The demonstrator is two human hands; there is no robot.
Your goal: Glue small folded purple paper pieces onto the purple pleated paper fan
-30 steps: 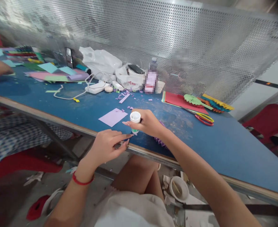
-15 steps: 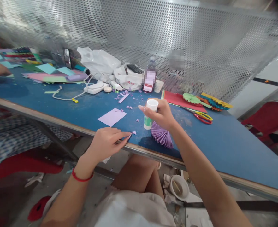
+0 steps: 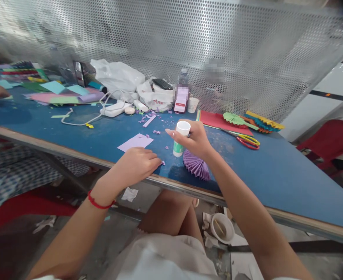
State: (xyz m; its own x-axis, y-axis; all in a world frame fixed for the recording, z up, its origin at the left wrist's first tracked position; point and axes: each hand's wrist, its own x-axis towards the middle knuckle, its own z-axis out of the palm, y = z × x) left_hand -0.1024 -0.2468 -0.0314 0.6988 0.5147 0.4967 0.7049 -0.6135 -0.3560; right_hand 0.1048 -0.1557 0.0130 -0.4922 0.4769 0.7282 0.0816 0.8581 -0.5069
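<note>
Right hand (image 3: 197, 139) grips the white-and-green tube (image 3: 178, 147), best kept upright, clear of the purple fan (image 3: 196, 165) beneath; left hand (image 3: 134, 165): grip indeterminable.

In your view, locate the white plastic bag (image 3: 113, 73) at 11 o'clock. Your 3 o'clock shows a red chair (image 3: 329, 140); 5 o'clock, a white bucket (image 3: 229, 226).

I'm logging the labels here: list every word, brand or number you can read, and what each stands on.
No text is readable.
Green-and-white tube in the right hand: label marks too small.
White plastic bag: red marks, too blurred.
Pink-and-red item before the bottle: partly pixelated, unreadable.
</note>
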